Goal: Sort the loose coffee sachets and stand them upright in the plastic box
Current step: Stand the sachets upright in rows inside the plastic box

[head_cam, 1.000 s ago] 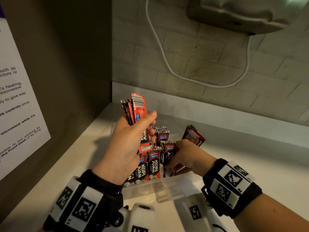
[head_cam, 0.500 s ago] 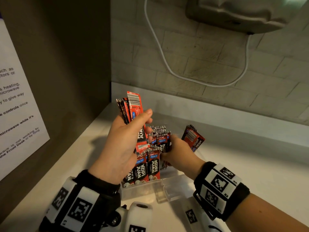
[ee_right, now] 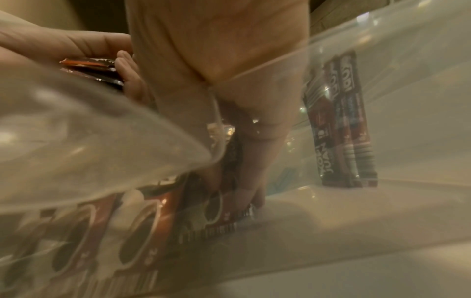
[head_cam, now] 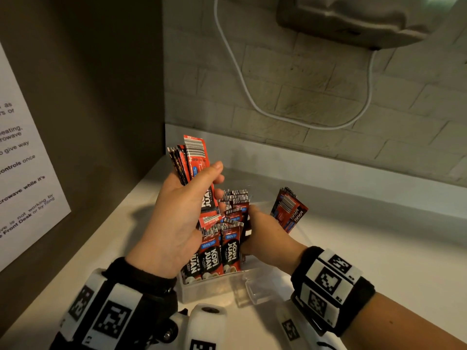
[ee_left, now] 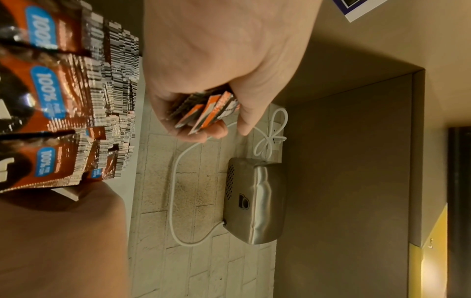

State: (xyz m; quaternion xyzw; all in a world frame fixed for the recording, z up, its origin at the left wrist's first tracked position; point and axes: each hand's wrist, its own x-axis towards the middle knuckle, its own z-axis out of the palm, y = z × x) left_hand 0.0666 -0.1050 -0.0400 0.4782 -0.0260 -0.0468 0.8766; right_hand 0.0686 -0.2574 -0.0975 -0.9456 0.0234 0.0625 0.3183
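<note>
left hand (head_cam: 177,218): my fingers grip a bundle of sachets (head_cam: 194,160) above the box
right hand (head_cam: 265,236): inside plastic box (head_cam: 217,289), fingers pressed against standing sachets (head_cam: 217,251); grasp unclear

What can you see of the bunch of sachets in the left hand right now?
The bunch of sachets is a fanned stack of slim red-and-black foil packets, barcodes at the upper ends, "JUAN" lettering lower down. The left hand grips it around the middle, thumb across the front packet, above the clear plastic box. From the left wrist view its edges splay out of the fist. The exact count is unclear.
</note>
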